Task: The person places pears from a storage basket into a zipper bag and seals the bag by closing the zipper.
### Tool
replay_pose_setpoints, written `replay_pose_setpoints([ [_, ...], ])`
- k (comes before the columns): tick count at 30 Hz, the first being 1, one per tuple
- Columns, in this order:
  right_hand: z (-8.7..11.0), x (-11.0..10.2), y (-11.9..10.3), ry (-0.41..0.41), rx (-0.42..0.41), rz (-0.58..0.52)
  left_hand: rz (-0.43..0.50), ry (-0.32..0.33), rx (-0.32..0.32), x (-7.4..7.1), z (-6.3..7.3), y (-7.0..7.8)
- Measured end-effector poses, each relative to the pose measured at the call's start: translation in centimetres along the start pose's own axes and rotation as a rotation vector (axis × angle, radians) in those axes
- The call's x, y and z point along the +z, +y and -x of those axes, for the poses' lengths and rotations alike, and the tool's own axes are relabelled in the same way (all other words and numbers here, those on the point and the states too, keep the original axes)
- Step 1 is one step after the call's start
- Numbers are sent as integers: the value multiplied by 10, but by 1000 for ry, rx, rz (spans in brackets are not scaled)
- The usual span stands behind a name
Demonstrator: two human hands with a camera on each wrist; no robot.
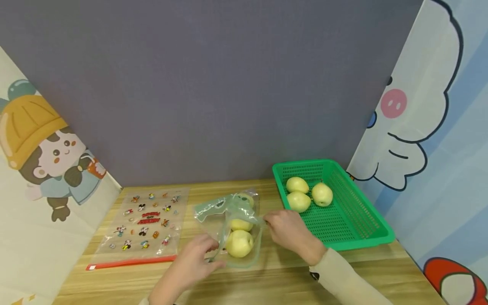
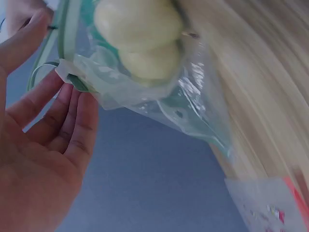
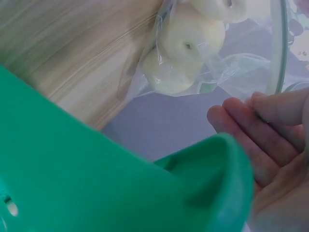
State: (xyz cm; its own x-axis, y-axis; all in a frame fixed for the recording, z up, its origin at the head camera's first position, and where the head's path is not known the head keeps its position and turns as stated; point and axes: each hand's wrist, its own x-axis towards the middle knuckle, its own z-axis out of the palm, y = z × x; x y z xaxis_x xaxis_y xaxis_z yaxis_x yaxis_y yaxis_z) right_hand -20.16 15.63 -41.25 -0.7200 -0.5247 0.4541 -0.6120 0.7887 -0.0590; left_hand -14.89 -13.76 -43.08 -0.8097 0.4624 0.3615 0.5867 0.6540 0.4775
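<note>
A clear zip bag (image 1: 254,258) with green trim lies on the table, its mouth facing me, with pale yellow pears (image 1: 239,244) inside. My left hand (image 1: 196,258) is at the left end of the bag's mouth. In the left wrist view, the fingers (image 2: 83,128) touch the bag's corner from behind while the thumb stands apart. On the opposite side, my right hand (image 1: 289,231) pinches the other end of the green rim (image 3: 279,53) between thumb and forefinger. Just right of that hand stands a green plastic basket (image 1: 362,203) holding three more pears (image 1: 299,201).
A flat clear bag (image 1: 127,220) printed with cartoon figures, with a red slider strip (image 1: 131,263), lies on the left of the wooden table (image 1: 274,279). A grey panel (image 1: 213,93) rises behind, and cartoon-printed walls flank both sides.
</note>
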Motion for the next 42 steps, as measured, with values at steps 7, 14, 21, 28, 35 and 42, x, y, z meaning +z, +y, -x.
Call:
replay_pose_setpoints([
  [7, 4, -8, 1, -3, 19, 27, -232, 18, 111, 2, 10, -9],
  [14, 5, -21, 7, -10, 45, 50, -276, 170, 142, -7, 5, -17],
  [21, 4, -36, 17, 9, 69, 19, -291, 266, 209, -26, -10, -15],
  [28, -2, -53, 27, -26, 135, -161, -280, 317, 279, -47, -27, -12],
  [35, -8, -74, 34, 0, 213, -402, -286, 333, 287, -70, -40, -6],
  [42, -17, -86, 37, 114, 194, -419, -302, 387, 236, -89, -55, -1],
])
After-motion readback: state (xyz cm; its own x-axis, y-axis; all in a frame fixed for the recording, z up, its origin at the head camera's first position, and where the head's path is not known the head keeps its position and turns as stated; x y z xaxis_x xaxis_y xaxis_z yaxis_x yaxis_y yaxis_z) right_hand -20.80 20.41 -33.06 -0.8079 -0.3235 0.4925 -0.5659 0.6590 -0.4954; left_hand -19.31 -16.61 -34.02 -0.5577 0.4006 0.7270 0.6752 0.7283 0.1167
